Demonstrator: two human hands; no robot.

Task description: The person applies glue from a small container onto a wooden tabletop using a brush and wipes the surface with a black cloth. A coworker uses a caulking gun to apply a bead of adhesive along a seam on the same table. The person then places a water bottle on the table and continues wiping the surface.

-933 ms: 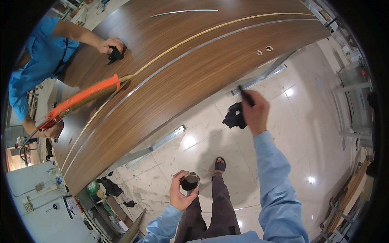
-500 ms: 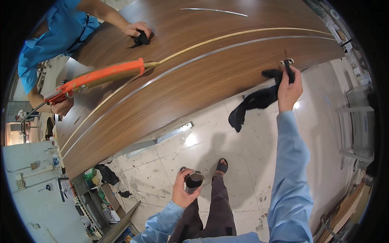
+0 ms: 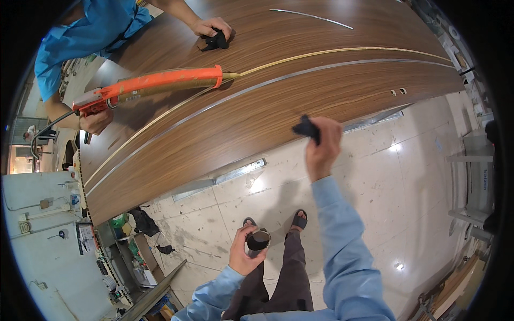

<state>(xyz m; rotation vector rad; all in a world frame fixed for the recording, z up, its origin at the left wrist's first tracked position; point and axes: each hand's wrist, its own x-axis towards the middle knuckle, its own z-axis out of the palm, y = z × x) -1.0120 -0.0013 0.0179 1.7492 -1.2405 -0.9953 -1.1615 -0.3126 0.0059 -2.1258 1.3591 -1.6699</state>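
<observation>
My left hand (image 3: 243, 254) is wrapped round a small cup (image 3: 259, 239) with a round rim and a dark inside, held low in front of my legs. My right hand (image 3: 325, 140), blurred by motion, grips a bunched black cloth (image 3: 307, 129) just above the near edge of the wood-grain panel (image 3: 257, 120). A gold-coloured strip (image 3: 321, 52) and a silver strip (image 3: 316, 68) run along the panel. Across it, a co-worker's hand (image 3: 97, 122) holds an orange caulking gun (image 3: 155, 83), nozzle at the gold strip. Their other hand (image 3: 213, 27) presses another black cloth (image 3: 216, 40) on the panel.
A thin metal strip (image 3: 311, 18) lies on the panel's far part. Two small holes (image 3: 399, 92) sit near its right edge. Shelving (image 3: 134, 257) with tools stands at lower left, beside a black rag (image 3: 166, 249) on the tiled floor. Grey racks (image 3: 476, 171) stand at right.
My right hand has swung left from the panel's right end, and the cloth that hung long is now bunched. My left hand keeps the cup low. The whole view has shifted slightly.
</observation>
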